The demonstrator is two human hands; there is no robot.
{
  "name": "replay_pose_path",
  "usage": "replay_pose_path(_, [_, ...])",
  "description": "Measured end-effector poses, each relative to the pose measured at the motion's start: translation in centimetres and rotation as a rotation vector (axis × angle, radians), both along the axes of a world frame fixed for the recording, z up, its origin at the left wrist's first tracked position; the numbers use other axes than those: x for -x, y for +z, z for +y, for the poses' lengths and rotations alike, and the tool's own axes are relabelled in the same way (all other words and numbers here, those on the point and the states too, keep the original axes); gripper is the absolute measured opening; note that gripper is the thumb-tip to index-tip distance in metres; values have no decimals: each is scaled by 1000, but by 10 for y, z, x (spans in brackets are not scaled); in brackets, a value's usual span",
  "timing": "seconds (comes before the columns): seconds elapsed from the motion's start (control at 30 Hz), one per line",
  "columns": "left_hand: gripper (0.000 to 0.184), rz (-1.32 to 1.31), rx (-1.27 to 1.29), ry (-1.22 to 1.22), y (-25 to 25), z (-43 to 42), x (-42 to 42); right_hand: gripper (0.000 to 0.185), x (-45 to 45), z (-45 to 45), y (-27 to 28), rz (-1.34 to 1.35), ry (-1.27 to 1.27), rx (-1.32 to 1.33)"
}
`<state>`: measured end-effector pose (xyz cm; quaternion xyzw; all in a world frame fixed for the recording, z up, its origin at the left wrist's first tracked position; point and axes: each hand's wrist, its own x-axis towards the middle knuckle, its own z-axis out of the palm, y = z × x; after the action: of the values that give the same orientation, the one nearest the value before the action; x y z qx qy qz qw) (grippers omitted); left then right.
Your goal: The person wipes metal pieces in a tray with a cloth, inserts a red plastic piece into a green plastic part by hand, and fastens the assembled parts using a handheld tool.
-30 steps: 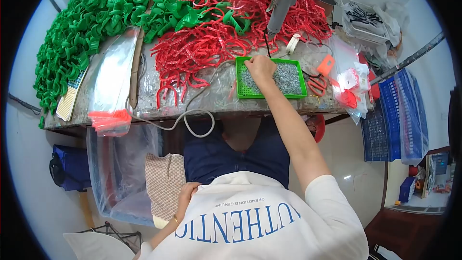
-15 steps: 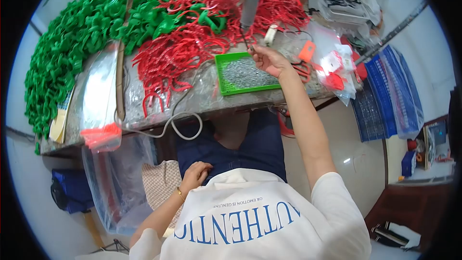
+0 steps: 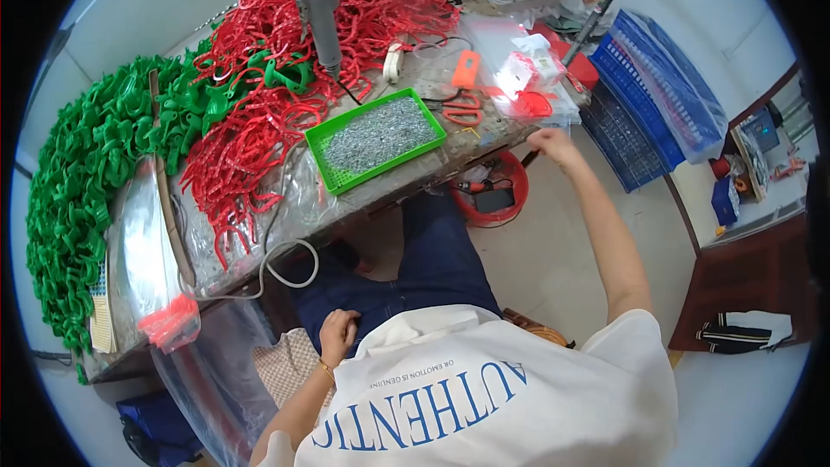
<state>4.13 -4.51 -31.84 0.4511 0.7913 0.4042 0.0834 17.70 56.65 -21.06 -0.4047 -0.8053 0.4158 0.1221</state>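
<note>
My left hand (image 3: pixel 337 335) rests on my lap at the hip, its fingers loosely curled with nothing visible in them. My right hand (image 3: pixel 555 147) is at the front edge of the table, right of the scissors (image 3: pixel 464 109). Its fingers are bent and pressed together; whatever they hold, if anything, is hidden. On the table between my arms lies a green tray (image 3: pixel 386 180) with many small silvery pieces (image 3: pixel 378 134) in it. A grey electric screwdriver (image 3: pixel 320 22) hangs above the tray's back left corner, its tip pointing down. Neither hand touches it.
Piles of red strips (image 3: pixel 268 78) and green plastic parts (image 3: pixel 73 199) cover the table's back and left. An orange tag (image 3: pixel 466 69) and clear bags (image 3: pixel 497 43) lie at the right. Below are a red bucket (image 3: pixel 519 199) and blue crates (image 3: pixel 635 112). A grey cable (image 3: pixel 294 281) loops over the front edge.
My right hand has left the screwdriver's tip above the tray and moved right to the table edge. My left hand stays on my lap, its fingers more curled. The view has turned right.
</note>
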Motion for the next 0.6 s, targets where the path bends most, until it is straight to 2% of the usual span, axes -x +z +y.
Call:
replay_pose_path(0.03, [16, 18, 3, -6, -1, 1, 1, 23, -6, 27, -3, -22, -43, -87])
replay_pose_path(0.1, [16, 37, 3, -24, -2, 3, 1, 21, -20, 41, 30, -185, -278, -348])
replay_pose_path(0.13, [16, 37, 2, -21, -2, 2, 0, 21, -27, 41, 41, -184, -286, -346])
replay_pose_path(0.2, [16, 41, -1, -19, -3, 1, 1, 22, -45, 57, 51, -591, -378, -506])
replay_pose_path(0.23, [16, 43, 1, -9, -4, 1, 0, 22, -55, 67, 52, -592, -380, -504])
replay_pose_path(0.3, [16, 44, 3, 0, -6, 1, -1, 20, -78, 109, 43, -352, -413, -485])
replay_pose_path(0.33, [16, 53, -8, 1, -6, 1, -1, 20, -87, 148, 24, 10, -451, -444])
replay_pose_path(0.37, [16, 62, -16, -1, -7, 1, 0, 21, -90, 162, 29, 310, -448, -447])
replay_pose_path(0.4, [16, 63, -10, -9, -7, 1, -1, 36, -92, 161, 51, 283, -576, -512])
replay_pose_path(0.43, [16, 60, 1, -9, -7, 1, 0, 46, -87, 143, 71, 524, -681, -403])
replay_pose_path(0.53, [17, 46, 12, -11, -6, 1, 0, 52, -112, 135, 66, 462, -691, -536])
replay_pose_path(0.6, [17, 27, 0, -10, -7, 2, 0, 41, -154, 108, 36, 134, -374, -527])
